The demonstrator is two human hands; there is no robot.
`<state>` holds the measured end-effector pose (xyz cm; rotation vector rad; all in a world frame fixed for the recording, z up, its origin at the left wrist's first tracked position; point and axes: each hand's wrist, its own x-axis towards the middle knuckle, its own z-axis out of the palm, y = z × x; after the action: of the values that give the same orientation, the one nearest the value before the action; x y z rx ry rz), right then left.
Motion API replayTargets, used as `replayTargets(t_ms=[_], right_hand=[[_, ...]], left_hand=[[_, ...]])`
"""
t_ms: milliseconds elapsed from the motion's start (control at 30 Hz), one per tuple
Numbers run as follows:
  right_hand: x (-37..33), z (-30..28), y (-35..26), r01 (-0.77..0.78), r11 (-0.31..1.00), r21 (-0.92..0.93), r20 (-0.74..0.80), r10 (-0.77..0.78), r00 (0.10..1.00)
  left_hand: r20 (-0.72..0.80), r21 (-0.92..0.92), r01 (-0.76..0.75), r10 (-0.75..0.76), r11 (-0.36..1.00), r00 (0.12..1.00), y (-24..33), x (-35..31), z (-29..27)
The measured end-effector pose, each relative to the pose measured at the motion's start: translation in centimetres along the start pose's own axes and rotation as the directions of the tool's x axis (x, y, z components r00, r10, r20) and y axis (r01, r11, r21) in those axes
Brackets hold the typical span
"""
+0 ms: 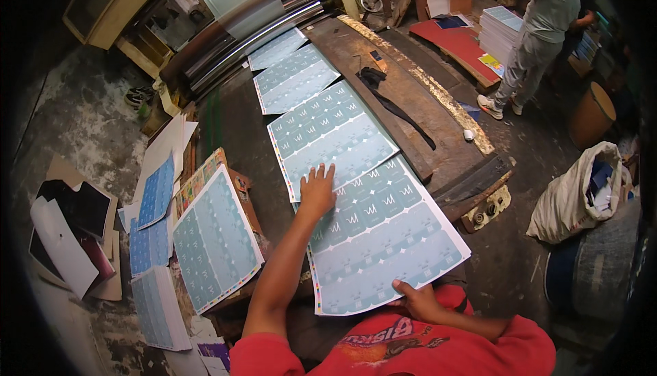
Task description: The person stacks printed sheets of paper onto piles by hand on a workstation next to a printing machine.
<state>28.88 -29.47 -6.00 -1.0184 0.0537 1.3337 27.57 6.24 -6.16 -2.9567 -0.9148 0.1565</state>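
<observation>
Nearest me is a large printed sheet (pixel 390 253) in pale teal, patterned with repeated panels and a white margin. My right hand (pixel 419 302) grips its near edge, thumb on top and the other fingers hidden underneath. My left hand (pixel 317 190) is spread flat, fingers apart, where this sheet meets a second printed sheet (pixel 332 130) lying farther up the table. Behind that, a third printed sheet (pixel 294 78) and a fourth printed sheet (pixel 277 49) overlap in a row that leads to a metal roller (pixel 253 37).
A dark worktable (pixel 383 106) carries a black strap (pixel 404 116) on its right side. At left stand a stack of similar sheets (pixel 215 239) and loose paper (pixel 68 246). A white sack (pixel 578 191) sits at right; another person (pixel 540 34) stands beyond, beside stacked prints (pixel 499 34).
</observation>
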Motion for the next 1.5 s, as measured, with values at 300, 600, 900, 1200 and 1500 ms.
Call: replayTargets(t_ms=[300,600,900,1200,1500], right_hand=[[-0.4,-0.5,-0.6,0.025,0.997,0.066,-0.033,-0.023,0.999],[0.6,-0.8,-0.6,-0.005,0.997,0.075,0.110,-0.003,0.994],[7.6,-2.3,0.6,0.100,0.994,0.038,0.049,-0.101,0.994],[6.6,-0.2,-1.0,0.080,0.993,-0.090,-0.027,-0.082,0.996],[4.3,-0.8,-0.8,0.014,0.995,-0.102,-0.049,-0.019,0.999]], left_hand=[[0.526,-0.406,-0.357,0.535,0.841,0.661,11.6,-16.6,-9.7],[0.312,-0.635,-0.375,0.668,0.676,0.676,8.7,-16.9,-7.1],[0.160,-0.430,-0.331,0.432,0.840,0.888,7.7,-16.0,-9.5],[0.080,-0.213,-0.325,0.348,0.921,0.934,6.7,-11.8,-0.4],[0.108,-0.126,-0.247,0.260,0.961,0.959,4.2,-6.9,0.5]])
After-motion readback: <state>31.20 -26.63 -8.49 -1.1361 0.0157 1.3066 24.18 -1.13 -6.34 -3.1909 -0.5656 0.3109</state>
